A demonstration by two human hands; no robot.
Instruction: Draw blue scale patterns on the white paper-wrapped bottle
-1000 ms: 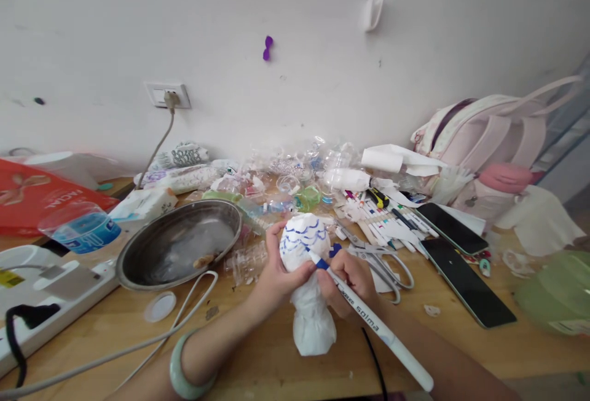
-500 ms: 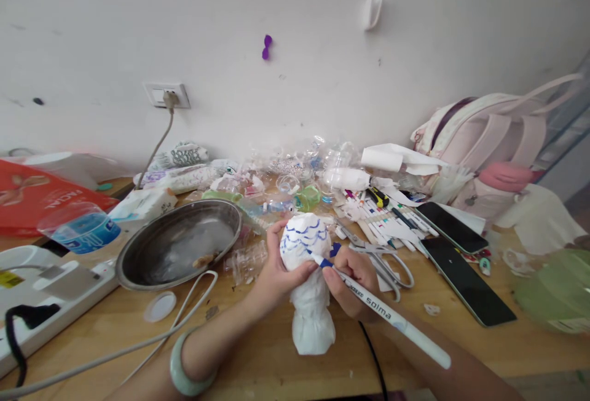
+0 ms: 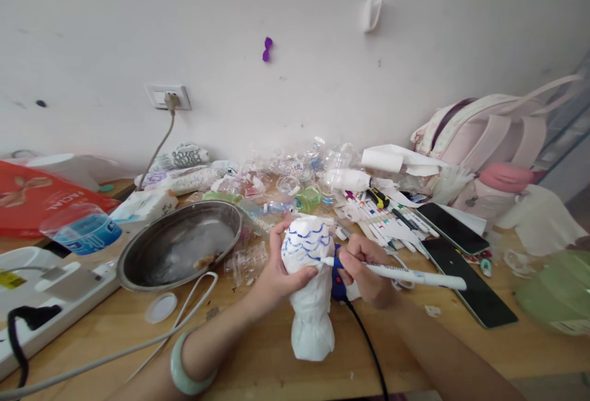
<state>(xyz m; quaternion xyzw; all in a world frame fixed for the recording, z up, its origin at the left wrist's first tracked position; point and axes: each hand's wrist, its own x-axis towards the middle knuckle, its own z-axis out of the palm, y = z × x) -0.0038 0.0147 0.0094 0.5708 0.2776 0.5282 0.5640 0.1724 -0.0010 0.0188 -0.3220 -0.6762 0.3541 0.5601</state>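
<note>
My left hand (image 3: 276, 270) is wrapped round a white paper-covered object (image 3: 308, 278) with a round head and blue wavy lines drawn on it. It stands on the wooden table (image 3: 258, 352). My right hand (image 3: 366, 266) grips a white marker (image 3: 405, 275) with a blue tip, and the tip touches the right side of the round head. A green bangle (image 3: 184, 367) sits on my left wrist.
A steel bowl (image 3: 179, 244) lies to the left, beside a white power strip (image 3: 50, 302) and cables. Several markers (image 3: 382, 216), scissors, two phones (image 3: 461, 247), cut plastic bottle pieces (image 3: 295, 173) and a pink backpack (image 3: 488, 136) crowd the back and right. A black cord (image 3: 369, 345) runs toward me.
The marker has swung from pointing down toward me to lying nearly level, pointing right. Its tip stays on the object's head. The left hand keeps its hold.
</note>
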